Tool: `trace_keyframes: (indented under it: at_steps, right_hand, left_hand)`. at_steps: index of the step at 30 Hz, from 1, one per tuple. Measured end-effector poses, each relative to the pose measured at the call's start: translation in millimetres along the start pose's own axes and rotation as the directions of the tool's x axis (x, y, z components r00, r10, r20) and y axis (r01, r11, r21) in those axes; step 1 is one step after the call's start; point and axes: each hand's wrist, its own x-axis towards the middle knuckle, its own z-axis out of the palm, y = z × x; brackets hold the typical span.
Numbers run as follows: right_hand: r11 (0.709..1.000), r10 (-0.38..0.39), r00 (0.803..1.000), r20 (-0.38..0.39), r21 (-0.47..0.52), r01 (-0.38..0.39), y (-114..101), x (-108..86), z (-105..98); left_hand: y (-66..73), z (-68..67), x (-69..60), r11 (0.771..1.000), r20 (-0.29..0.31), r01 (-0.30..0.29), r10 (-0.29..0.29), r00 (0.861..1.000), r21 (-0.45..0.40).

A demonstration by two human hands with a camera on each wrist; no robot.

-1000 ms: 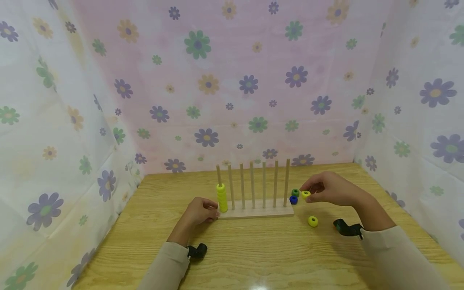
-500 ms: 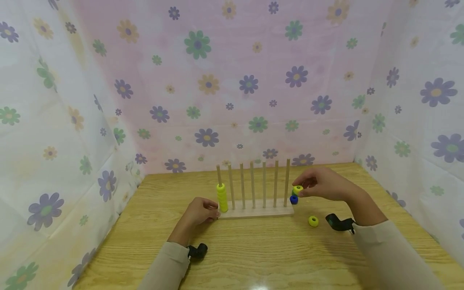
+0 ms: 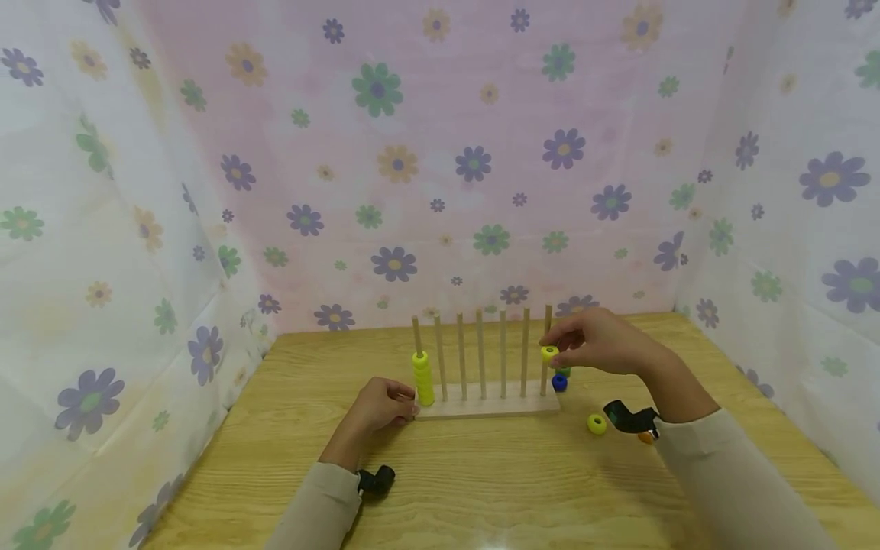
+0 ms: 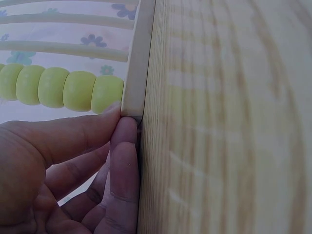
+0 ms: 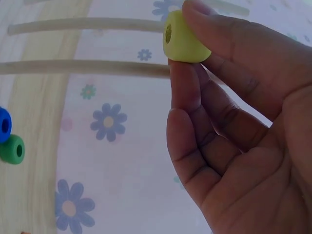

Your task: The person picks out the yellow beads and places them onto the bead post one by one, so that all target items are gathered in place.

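Observation:
A wooden peg rack [image 3: 481, 405] with a row of upright pegs stands on the table. Its leftmost peg carries a stack of yellow beads [image 3: 422, 380]; the other pegs are bare. My left hand [image 3: 380, 402] holds the left end of the rack's base, thumb by the lowest bead [image 4: 107, 93] and fingers against the end edge. Beside the rightmost peg, my right hand [image 3: 605, 344] pinches a yellow bead [image 5: 187, 41] between thumb and fingertips, above the table. In the right wrist view the bead's hole faces toward the base.
A blue bead [image 3: 560, 383] and a green bead [image 3: 563, 372] lie at the rack's right end, the green one partly hidden. Another yellow bead [image 3: 596, 424] lies nearer on the table. An orange bead [image 3: 646, 437] shows behind the right wrist camera [image 3: 629, 417]. Flowered cloth surrounds the table.
My right hand has carried the yellow bead leftward and a little up, from beyond the green and blue beads to the rightmost peg. The orange bead has come into view. My left hand stays put.

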Motion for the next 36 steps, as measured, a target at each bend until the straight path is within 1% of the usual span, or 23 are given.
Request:
trace_keyframes:
  at_steps: [6,8,12,18,21,24,30,32,36]
  right_hand:
    - [1.000,-0.014,1.000,-0.008,0.018,0.014,-9,6.7,3]
    - [1.000,-0.008,1.000,-0.014,0.019,0.008,-13,7.4,2]
    - [1.000,-0.021,0.999,-0.029,0.008,0.021,-22,9.7,-2]
    - [0.999,-0.054,0.997,-0.047,0.001,0.054,-37,16.3,-3]
    - [0.996,-0.087,0.995,-0.055,-0.008,0.087,-44,20.7,-2]
    - [0.990,-0.136,0.988,-0.075,-0.032,0.134,-51,25.8,-1]
    - [0.975,-0.218,0.966,-0.135,-0.080,0.209,-64,36.8,2]
    - [0.970,-0.240,0.960,-0.145,-0.082,0.230,-69,40.4,3]
    - [0.958,-0.282,0.947,-0.157,-0.098,0.269,-77,48.7,6]
  left_hand:
    - [-0.8,0.6,0.2,1.000,-0.009,0.006,-0.006,1.000,0.003]
    - [-0.4,0.5,0.9,1.000,-0.008,0.005,-0.005,1.000,0.000]
    - [-0.6,0.3,2.6,1.000,-0.003,0.002,-0.002,1.000,0.000]
    - [-1.5,-0.1,3.0,1.000,0.005,0.004,-0.004,1.000,-0.006]
    - [-1.5,-1.0,1.9,1.000,0.008,0.007,-0.007,1.000,-0.003]
    - [-0.1,-1.9,0.8,1.000,0.006,0.013,-0.013,1.000,0.001]
    - [2.9,-2.5,-0.8,1.000,0.004,0.016,-0.016,1.000,0.002]
    - [3.1,-2.0,-0.6,1.000,0.002,0.010,-0.010,1.000,0.007]
    - [2.6,-0.9,0.0,1.000,0.002,0.017,-0.017,1.000,0.001]
